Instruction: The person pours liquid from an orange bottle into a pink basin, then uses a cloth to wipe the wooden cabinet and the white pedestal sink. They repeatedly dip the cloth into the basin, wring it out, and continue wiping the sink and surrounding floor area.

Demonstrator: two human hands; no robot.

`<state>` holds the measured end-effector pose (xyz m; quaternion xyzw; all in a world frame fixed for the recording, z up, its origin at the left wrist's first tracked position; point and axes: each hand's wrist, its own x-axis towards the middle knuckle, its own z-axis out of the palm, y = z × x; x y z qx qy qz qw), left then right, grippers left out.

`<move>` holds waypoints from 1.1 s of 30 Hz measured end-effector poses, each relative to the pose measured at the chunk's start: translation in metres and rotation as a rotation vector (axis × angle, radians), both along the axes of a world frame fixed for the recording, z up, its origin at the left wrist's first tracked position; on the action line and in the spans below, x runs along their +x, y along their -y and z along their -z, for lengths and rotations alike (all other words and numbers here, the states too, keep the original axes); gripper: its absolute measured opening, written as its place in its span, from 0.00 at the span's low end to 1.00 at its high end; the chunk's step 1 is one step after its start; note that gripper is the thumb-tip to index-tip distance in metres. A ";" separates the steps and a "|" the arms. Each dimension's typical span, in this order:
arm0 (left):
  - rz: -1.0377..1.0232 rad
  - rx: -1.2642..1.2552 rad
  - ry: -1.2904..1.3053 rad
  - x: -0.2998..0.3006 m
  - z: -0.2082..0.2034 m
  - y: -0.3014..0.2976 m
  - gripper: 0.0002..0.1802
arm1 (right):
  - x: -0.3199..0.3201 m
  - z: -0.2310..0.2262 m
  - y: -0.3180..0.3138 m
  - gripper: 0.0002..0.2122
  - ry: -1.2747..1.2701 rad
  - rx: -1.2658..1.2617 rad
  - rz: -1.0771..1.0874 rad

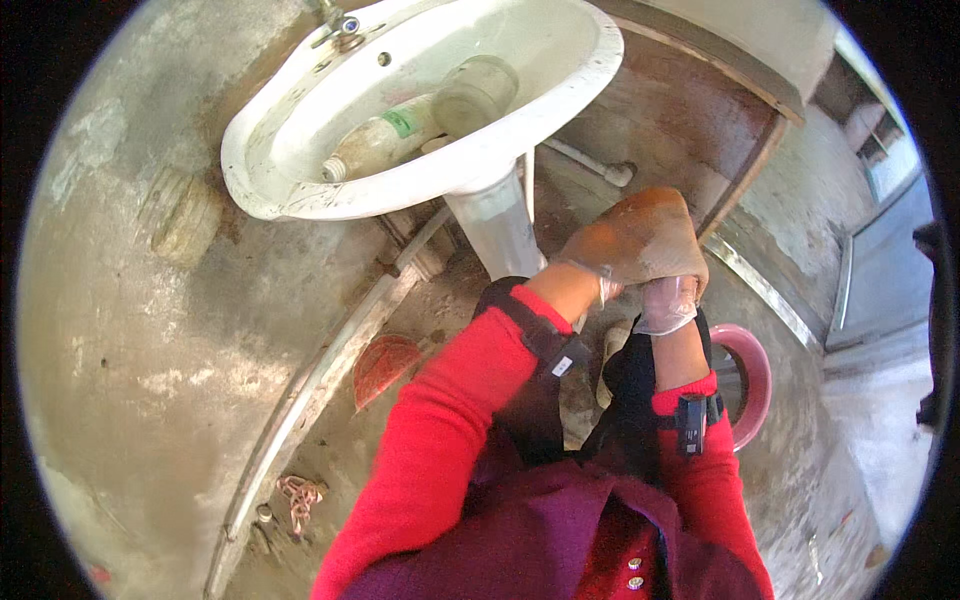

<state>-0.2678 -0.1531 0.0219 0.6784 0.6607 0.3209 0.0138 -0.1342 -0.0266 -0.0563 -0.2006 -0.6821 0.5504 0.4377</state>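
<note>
A person in red sleeves stands over a dirty concrete floor, both hands raised in front of the chest. The left hand [590, 262] and the right hand [668, 303], each in a thin clear plastic glove, close together on a brown, mud-stained rubber glove [640, 238]. The left hand grips its lower edge from the left; the right hand, fingers curled, pinches it from below. The brown glove sits just above both hands and hides most of their fingers.

Up and to the left of the grip hangs a white ceramic wash basin [300, 190] on a white pedestal [497, 225]. Lying in its bowl are a grimy clear plastic bottle with a green label [385, 140], tipped on its side, and a squat, cloudy round jar [473, 92] touching the bottle's base.

Below and right of the hands, partly hidden by the right forearm, is a pink round plastic rim [752, 375]. Left of the grip, on the floor, lies a red leaf-shaped scrap [383, 365].
</note>
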 end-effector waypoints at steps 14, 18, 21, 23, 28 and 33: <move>-0.205 -0.469 -0.094 -0.107 -0.041 0.075 0.19 | 0.004 -0.076 -0.015 0.21 0.515 0.645 0.420; -0.129 -0.495 0.022 -0.118 -0.029 0.046 0.19 | 0.015 -0.085 -0.020 0.20 0.616 0.738 0.512; -0.116 -0.593 0.214 -0.123 -0.028 0.013 0.20 | 0.031 -0.098 -0.019 0.17 0.871 0.666 0.498; -0.145 -0.585 0.491 -0.124 -0.032 -0.003 0.20 | 0.037 -0.104 -0.019 0.16 0.793 0.478 0.405; -0.123 -0.471 0.910 -0.134 -0.049 -0.001 0.25 | 0.039 -0.103 -0.019 0.17 -0.339 0.040 0.083; -0.075 -0.486 0.860 -0.134 -0.057 0.040 0.26 | 0.054 -0.105 -0.018 0.18 0.124 0.570 0.456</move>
